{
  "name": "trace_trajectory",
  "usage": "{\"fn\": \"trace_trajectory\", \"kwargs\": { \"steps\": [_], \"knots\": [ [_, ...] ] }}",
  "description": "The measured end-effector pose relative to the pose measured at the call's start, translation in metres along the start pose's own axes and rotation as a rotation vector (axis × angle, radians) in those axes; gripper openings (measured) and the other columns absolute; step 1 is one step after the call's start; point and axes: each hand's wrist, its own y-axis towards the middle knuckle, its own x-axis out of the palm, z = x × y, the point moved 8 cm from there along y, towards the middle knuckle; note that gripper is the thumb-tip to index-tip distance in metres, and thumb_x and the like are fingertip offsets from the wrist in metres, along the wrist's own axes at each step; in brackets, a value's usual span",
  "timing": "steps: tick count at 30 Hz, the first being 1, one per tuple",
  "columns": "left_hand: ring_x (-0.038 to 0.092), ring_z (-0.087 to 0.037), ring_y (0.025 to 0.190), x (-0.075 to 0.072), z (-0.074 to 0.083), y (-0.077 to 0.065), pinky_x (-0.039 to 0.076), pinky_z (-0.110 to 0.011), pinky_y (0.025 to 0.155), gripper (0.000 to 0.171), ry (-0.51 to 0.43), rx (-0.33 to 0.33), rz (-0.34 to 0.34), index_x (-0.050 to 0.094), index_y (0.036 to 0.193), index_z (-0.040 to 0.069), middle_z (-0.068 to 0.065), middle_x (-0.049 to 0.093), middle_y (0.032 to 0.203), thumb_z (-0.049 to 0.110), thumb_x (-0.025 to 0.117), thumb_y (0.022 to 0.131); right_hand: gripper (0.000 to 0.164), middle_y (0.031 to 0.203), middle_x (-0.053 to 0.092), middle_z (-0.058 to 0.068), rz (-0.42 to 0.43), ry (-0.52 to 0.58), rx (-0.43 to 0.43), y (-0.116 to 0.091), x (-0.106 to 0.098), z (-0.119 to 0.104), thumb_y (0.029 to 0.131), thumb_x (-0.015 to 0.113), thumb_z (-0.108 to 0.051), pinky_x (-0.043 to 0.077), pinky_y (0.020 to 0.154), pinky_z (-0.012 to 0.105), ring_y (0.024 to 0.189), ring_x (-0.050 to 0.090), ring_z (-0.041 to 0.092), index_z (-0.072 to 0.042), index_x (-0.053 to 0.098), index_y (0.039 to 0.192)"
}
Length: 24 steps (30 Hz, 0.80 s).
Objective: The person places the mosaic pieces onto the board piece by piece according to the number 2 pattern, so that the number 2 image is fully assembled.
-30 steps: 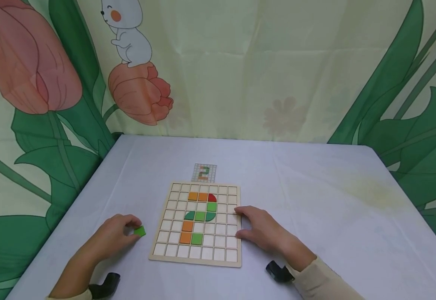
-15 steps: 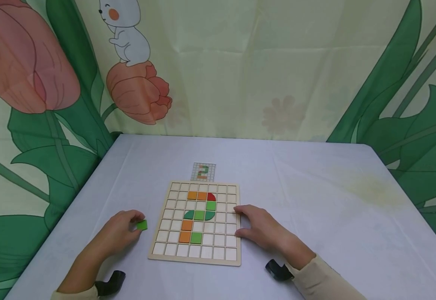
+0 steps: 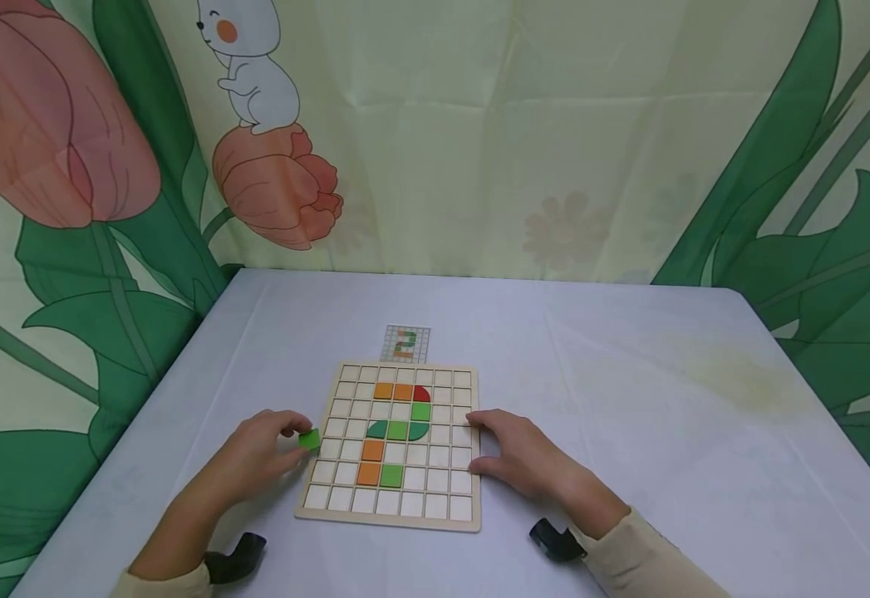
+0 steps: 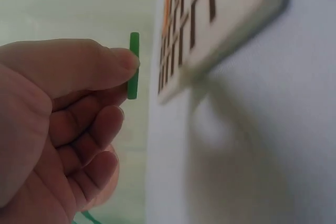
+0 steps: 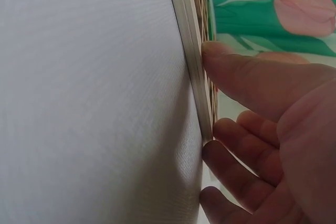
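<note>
My left hand (image 3: 258, 455) pinches a small green square tile (image 3: 309, 439) between thumb and fingers, right at the left edge of a wooden grid board (image 3: 390, 522). Edge-on in the left wrist view, the tile (image 4: 134, 41) looks thin and is held above the tablecloth. Flat tiles lie in the board's cells: orange squares (image 3: 371, 450), green squares (image 3: 391, 476), dark green rounded pieces (image 3: 378, 428) and a red rounded piece (image 3: 422, 394). At the board's right edge rests my right hand (image 3: 520, 457), thumb and fingers spread apart along the rim, as the right wrist view also shows.
Just beyond the board lies a small card (image 3: 405, 344) with a gridded, coloured figure 2. A white cloth (image 3: 629, 399) covers the table. Behind it hangs a curtain (image 3: 442, 149) printed with tulips and a white animal. Black wrist devices (image 3: 557, 540) sit near both sleeves.
My left hand has moved right with the green tile, from open tablecloth up to the board's left edge. The right hand stays at the board's right rim.
</note>
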Motion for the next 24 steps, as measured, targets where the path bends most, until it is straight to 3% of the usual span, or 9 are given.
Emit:
{"fn": "trace_trajectory", "kwargs": {
  "steps": [13,24],
  "knots": [
    [0.058,-0.019,0.099,0.020,0.056,0.009,0.054,-0.037,0.084,0.023,-0.057,0.059,-0.050,0.073,0.103,0.014,0.004,0.063,0.100,0.005,0.080,0.083,0.061,0.139,0.056,0.008,0.000,0.005,0.001,0.000,0.001,0.001,0.085,0.080,-0.019,0.038,0.110,0.047,0.133,0.048,0.028,-0.005,0.055,0.139],
    [0.057,-0.017,0.095,0.035,0.081,0.011,0.052,-0.035,0.083,0.020,-0.063,0.145,-0.105,0.073,0.098,0.015,0.006,0.062,0.098,0.006,0.081,0.083,0.061,0.139,0.056,0.008,0.000,-0.003,-0.005,0.000,0.002,0.002,0.085,0.080,-0.019,0.038,0.110,0.047,0.133,0.048,0.028,-0.005,0.055,0.139]
  ]
}}
